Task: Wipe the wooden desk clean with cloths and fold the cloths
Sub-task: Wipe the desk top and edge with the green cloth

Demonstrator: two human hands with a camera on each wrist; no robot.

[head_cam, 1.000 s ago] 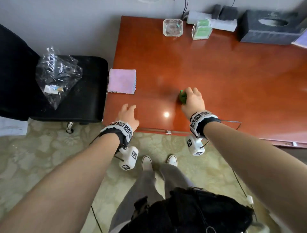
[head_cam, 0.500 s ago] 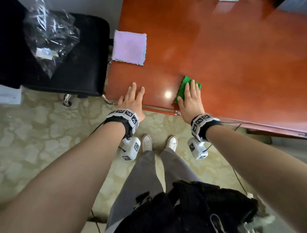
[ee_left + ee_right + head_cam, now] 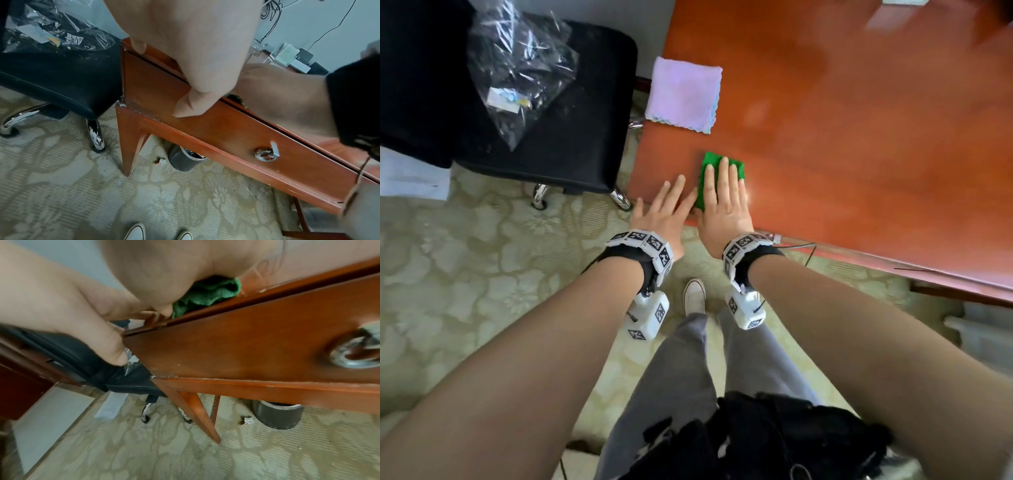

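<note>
- Head view: right hand (image 3: 724,209) lies flat on the green cloth (image 3: 717,163), fingers straight and together, palm pressing it onto the wooden desk (image 3: 859,137); nothing pinched or curled round
- green cloth sits near the desk's near-left corner, close to the near edge; its far end shows beyond the fingertips
- right wrist view: green cloth (image 3: 207,295) bunched under the palm at the desk's near edge; hand's underside fills the top of the frame
- left hand (image 3: 664,212) rests just left of the right hand, fingers straight and spread, lying on the desk top near the corner; holds nothing; its little-finger side is just beside the green cloth, contact not resolvable
- left wrist view: left hand (image 3: 191,48) over the desk's near edge, thumb tip against the drawer front (image 3: 226,129); metal ring pull (image 3: 266,153) to the right of it
- pink cloth (image 3: 683,94) lies flat at the desk's left edge, farther away than the green cloth and well apart from both hands
- black chair (image 3: 571,120) stands left of the desk, touching or nearly so; clear plastic bag (image 3: 517,68) on its seat
- dark round bin (image 3: 183,160) under the desk on patterned carpet (image 3: 465,257)
</note>
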